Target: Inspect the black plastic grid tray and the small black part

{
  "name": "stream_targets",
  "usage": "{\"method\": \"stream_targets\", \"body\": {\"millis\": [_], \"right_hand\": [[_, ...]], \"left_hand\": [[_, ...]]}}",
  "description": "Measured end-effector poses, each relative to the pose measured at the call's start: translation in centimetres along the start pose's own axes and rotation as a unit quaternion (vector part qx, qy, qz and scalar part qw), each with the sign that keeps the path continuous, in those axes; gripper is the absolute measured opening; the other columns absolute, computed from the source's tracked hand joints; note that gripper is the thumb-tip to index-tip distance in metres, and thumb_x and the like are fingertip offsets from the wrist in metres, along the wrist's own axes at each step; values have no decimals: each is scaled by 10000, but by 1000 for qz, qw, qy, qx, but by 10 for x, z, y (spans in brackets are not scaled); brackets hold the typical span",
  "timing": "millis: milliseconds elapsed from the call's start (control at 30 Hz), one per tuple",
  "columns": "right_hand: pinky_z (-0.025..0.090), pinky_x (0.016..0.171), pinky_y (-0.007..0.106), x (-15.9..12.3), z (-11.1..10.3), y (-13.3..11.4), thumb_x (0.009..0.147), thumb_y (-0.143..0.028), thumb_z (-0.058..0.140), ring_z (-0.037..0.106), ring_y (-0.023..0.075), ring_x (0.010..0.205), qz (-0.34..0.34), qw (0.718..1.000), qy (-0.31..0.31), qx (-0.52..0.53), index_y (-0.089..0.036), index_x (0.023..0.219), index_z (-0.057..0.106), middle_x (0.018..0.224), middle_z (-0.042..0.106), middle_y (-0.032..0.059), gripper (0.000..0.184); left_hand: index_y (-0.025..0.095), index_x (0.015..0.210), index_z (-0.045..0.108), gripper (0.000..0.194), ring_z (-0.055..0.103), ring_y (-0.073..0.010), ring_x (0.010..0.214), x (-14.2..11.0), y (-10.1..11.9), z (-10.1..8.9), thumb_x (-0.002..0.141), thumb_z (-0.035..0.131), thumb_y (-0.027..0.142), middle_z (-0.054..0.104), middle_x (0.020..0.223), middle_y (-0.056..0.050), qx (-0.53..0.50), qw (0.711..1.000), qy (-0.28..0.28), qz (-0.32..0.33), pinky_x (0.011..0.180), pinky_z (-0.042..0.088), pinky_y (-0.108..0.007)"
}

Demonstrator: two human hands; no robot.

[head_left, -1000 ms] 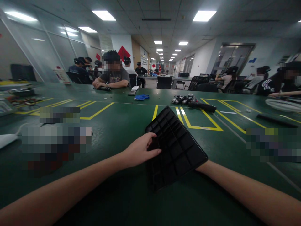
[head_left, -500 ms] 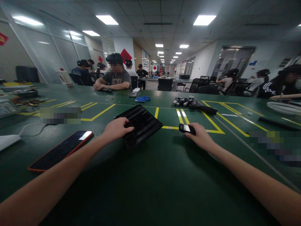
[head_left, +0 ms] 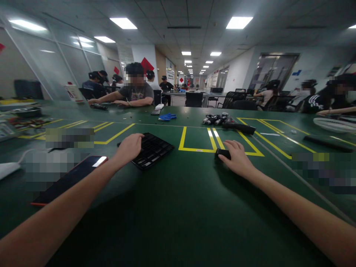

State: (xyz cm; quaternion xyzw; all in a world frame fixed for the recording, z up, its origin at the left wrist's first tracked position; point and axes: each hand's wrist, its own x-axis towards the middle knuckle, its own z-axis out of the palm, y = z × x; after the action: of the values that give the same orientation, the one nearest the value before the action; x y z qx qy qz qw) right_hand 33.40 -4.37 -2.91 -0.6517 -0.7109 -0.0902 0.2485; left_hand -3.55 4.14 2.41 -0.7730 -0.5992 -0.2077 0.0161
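Note:
The black panel [head_left: 154, 150], flat with a gridded, ribbed face, rests on or just above the green table. My left hand [head_left: 130, 149] is closed at its left edge, partly covering it; the fingertips are partly hidden. Farther right, my right hand [head_left: 237, 157] has its thumb and fingers around a small black device [head_left: 224, 153], low over the table by a yellow tape line. Most of that device is hidden by the hand. A dark phone with an orange-red edge [head_left: 73, 176] lies beside my left forearm.
Yellow tape [head_left: 191, 150] marks rectangles on the green table [head_left: 178, 215]. Beyond lie blue gloves [head_left: 167, 117], a bundle of black cables [head_left: 215, 119] and a black tube-like piece [head_left: 239, 128]. Opposite sits a person [head_left: 136, 91] with hands on the table.
The black panel has come down from a tilted pose to nearly flat, shifting left with my left hand. My right hand has lowered and turned the small device, hiding its white label.

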Motion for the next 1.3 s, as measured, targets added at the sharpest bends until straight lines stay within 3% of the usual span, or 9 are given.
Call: {"method": "stream_targets", "body": {"millis": [100,233,367,567,733,833,1033,1200,1300], "right_hand": [[296,1071,522,-11,-5,-31,826,-429,452,308,305,1292,-56,997,-29,51,-152,1275,447,1332,448,124,527],[233,1109,514,-32,-9,-68,851,-501,392,220,272,1355,-147,973,-151,97,-178,1363,340,1446,326,83,607],[224,1105,525,-41,-11,-78,880,-504,325,278,265,1338,-189,945,-238,118,-208,1349,370,1430,361,78,557],[268,1093,499,-16,-13,-39,878,-440,357,334,262,1298,-159,981,-103,33,-179,1278,463,1363,446,94,489],[234,1054,602,-1,-5,15,820,-434,451,342,364,1261,-47,994,-67,-75,-141,1238,486,1314,480,139,511],[374,989,517,-1,1,29,843,-405,408,461,330,1145,-7,993,-110,-44,-131,1218,493,1215,549,145,472],[418,945,481,-1,4,29,850,-409,397,463,328,1119,-8,993,-112,-32,-130,1216,492,1194,556,146,470],[413,952,481,-1,3,29,853,-406,397,459,328,1122,-3,993,-115,-33,-115,1226,484,1200,552,148,481],[410,956,480,-1,3,29,852,-408,399,465,326,1118,-2,993,-113,-31,-118,1227,485,1199,555,145,482]], "left_hand": [[112,1216,487,440,594,-203,918,-30,40,11,840,260,147,638,1033,-107,-112,990,-23,83,852,463,-360],[147,1238,491,476,438,-194,1226,-67,76,38,798,334,58,509,1315,-102,-147,943,-128,270,1043,332,-404],[155,1209,513,390,417,-185,1253,-71,80,52,858,348,115,507,1324,-101,-132,931,-177,290,1043,338,-411],[138,1172,527,326,419,-214,1236,-84,89,32,886,370,160,527,1289,-117,-105,924,-92,356,1019,349,-431],[172,1039,590,242,561,-183,952,-116,111,14,885,403,169,626,1062,-83,-84,856,-170,480,839,447,-322],[176,1006,585,216,552,-178,895,-116,112,15,886,406,195,608,1018,-80,-75,879,-158,443,793,442,-305],[163,967,540,280,558,-204,786,-83,89,26,889,391,388,588,892,-84,21,971,-95,220,679,441,-314],[162,806,537,196,569,-209,732,-71,82,28,872,416,301,591,802,-80,21,969,-148,199,676,442,-331],[172,785,526,129,579,-201,706,-62,78,20,823,477,285,597,771,-62,-114,967,-183,134,635,452,-322]]}}
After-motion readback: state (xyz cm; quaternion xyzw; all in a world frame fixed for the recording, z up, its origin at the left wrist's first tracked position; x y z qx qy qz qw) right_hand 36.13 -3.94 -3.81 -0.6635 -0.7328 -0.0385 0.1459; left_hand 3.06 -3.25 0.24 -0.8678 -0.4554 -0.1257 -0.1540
